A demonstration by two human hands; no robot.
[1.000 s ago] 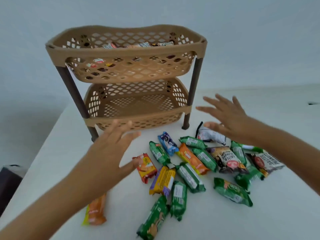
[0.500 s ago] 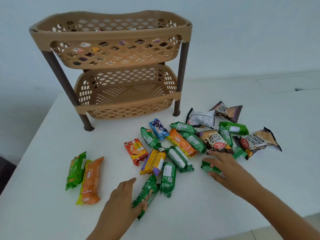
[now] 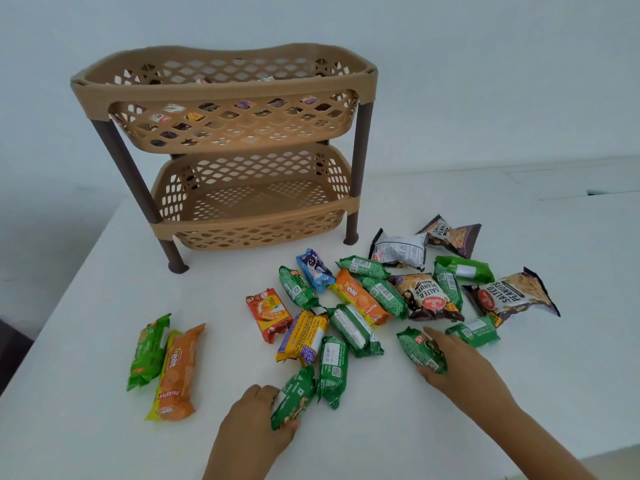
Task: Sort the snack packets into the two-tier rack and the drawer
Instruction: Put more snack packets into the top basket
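Packets of snacks lie scattered across a smooth white tabletop (image 3: 86, 427), and we move across them from left to right. Far left, set apart from the heap, a green packet (image 3: 149, 351) and a long orange packet (image 3: 176, 372) lie side by side, touching, both in glossy crinkled film. Behind, a tan plastic two-tier rack (image 3: 228, 98) stands on dark brown legs; its lattice walls show small wrappers already in the upper basket, while the lower basket (image 3: 256, 202) looks bare. No drawer is in view. Our left hand (image 3: 252, 431) rests low at the centre, its grip closed around a green biscuit packet (image 3: 292, 396), thumb and fingers curled about the near end. The main heap spreads beyond it: red, yellow, blue, orange and many green pillow-shaped packs, overlapping one another. Our right hand (image 3: 460, 365) has its grip curled over a second green packet (image 3: 420, 348) at the heap's near edge. Further right lie flatter, puffier salted peanut pouches (image 3: 512, 296) with sawtooth ends. Risks, as we judge them: slick film could slip from either grip on lifting; neighbours touching the held packs may drag along; a squeeze could crush biscuits; and the look-alike green packs could be sorted into the wrong tier.
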